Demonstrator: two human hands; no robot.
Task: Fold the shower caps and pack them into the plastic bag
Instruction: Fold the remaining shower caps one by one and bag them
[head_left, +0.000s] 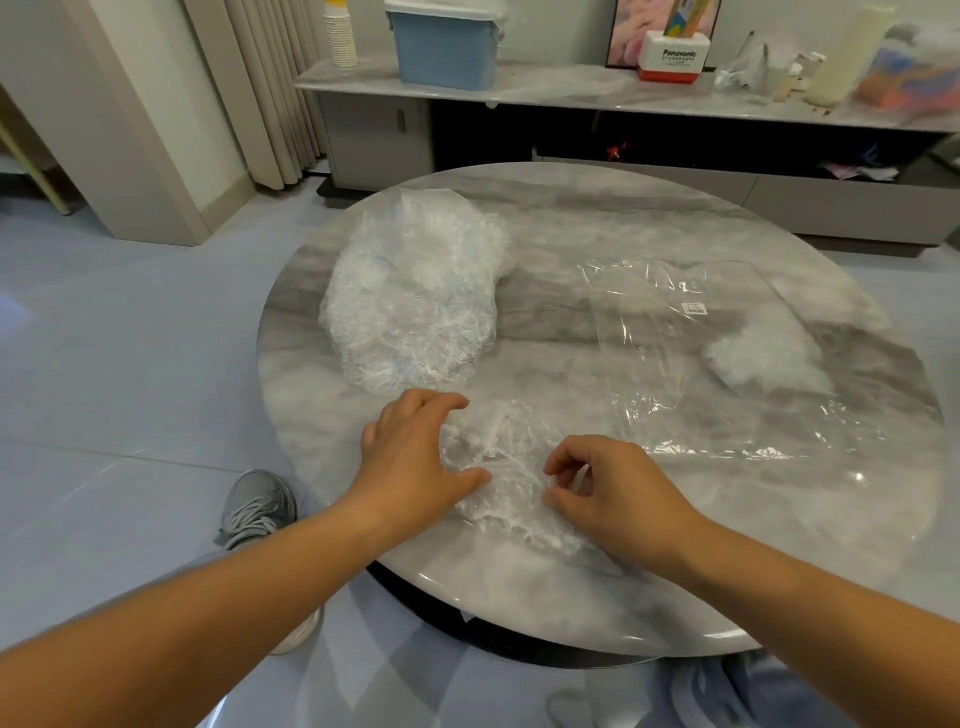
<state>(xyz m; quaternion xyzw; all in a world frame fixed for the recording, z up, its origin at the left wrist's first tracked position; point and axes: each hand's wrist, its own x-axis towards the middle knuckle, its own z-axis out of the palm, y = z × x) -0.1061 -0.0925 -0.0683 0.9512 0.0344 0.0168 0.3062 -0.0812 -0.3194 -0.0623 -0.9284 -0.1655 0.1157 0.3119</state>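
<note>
A crumpled clear shower cap (506, 467) lies on the round marble table (597, 587) near its front edge. My left hand (415, 462) rests on the cap's left side, fingers spread and bent over it. My right hand (618, 493) pinches the cap's right edge between thumb and fingers. A big heap of loose shower caps (415, 296) sits at the table's left. The flat clear plastic bag (727, 358) lies to the right, with a small white bundle of caps (769, 358) inside it.
Behind the table runs a low marble cabinet (571, 88) with a blue bin (447, 44), paper cups (340, 34) and a white-and-red box (672, 54). A grey shoe (257, 506) is on the tiled floor at the table's left front.
</note>
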